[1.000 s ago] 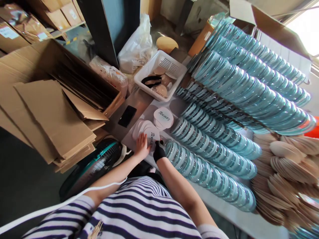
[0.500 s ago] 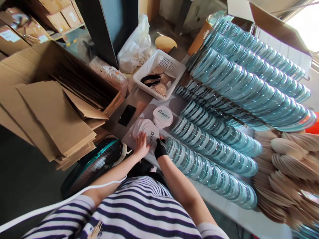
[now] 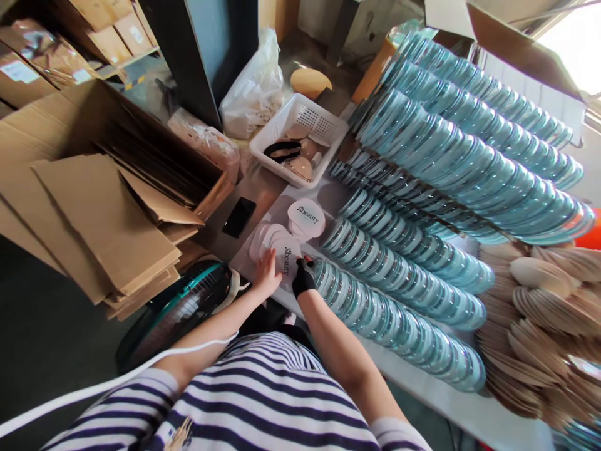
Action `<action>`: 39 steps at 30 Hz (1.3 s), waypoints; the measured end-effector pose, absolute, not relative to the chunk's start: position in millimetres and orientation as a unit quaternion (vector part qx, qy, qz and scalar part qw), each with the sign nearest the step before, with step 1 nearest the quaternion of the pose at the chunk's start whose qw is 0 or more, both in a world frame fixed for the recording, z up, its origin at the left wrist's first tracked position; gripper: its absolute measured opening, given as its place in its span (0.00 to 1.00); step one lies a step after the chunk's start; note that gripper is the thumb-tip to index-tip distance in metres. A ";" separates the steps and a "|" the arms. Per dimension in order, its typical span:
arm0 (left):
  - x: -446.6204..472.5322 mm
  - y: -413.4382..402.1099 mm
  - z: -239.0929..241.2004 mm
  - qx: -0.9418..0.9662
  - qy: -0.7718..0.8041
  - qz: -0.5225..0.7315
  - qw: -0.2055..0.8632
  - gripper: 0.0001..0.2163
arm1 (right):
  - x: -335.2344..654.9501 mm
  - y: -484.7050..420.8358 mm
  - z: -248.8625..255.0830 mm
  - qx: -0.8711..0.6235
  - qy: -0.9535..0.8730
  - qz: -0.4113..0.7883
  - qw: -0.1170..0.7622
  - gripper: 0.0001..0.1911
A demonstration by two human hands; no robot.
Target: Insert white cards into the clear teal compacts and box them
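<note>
A fanned stack of round white cards [image 3: 263,241] lies on the table in front of me. Its front card [image 3: 287,254] carries printed lettering that reads "beauty". My left hand [image 3: 267,274], bare, rests on the stack's near side with its fingers stretched over the cards. In a black glove with bare fingertips, my right hand [image 3: 303,275] pinches the right edge of the front card. Just behind, a second small pile of round printed cards [image 3: 306,218] lies flat. Close to my right hand runs a row of glossy bluish discs [image 3: 361,307] standing on edge.
A white plastic basket [image 3: 323,166] holds beige pieces and a black-handled tool. Left of the cards lies a black phone [image 3: 239,216]. An open carton [image 3: 213,194] and a fan [image 3: 188,300] stand at left. More disc rows [image 3: 446,150] and beige oval pieces [image 3: 539,313] fill the right.
Both hands stay at the card stack, with only a very slight shift of the right hand and front card. The camera view has moved a little.
</note>
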State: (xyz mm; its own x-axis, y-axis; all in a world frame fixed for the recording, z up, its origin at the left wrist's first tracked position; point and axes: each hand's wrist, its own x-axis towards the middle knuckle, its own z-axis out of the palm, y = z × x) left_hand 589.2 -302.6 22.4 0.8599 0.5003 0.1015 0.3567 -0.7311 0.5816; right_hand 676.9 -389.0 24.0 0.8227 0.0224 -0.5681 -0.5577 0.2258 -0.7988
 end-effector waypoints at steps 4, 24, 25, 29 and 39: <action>588.4 -303.2 20.8 0.922 0.227 0.124 0.287 0.38 | 675.7 -388.9 24.2 -0.569 0.255 0.206 0.754 0.23; 555.5 -295.0 38.1 0.792 0.291 0.287 0.454 0.33 | 659.5 -452.8 100.3 -0.812 -0.390 0.134 0.412 0.13; 548.6 -297.3 35.3 0.796 0.286 0.285 0.451 0.31 | 654.0 -454.6 99.5 -0.823 -0.433 0.144 0.339 0.14; 526.7 -303.5 18.6 0.840 0.252 0.204 0.436 0.25 | 635.8 -446.5 77.1 -0.834 -0.485 0.178 0.193 0.18; 539.2 -316.7 19.0 0.870 0.217 0.136 0.422 0.16 | 638.9 -445.3 51.6 -0.786 -0.500 0.056 0.360 0.33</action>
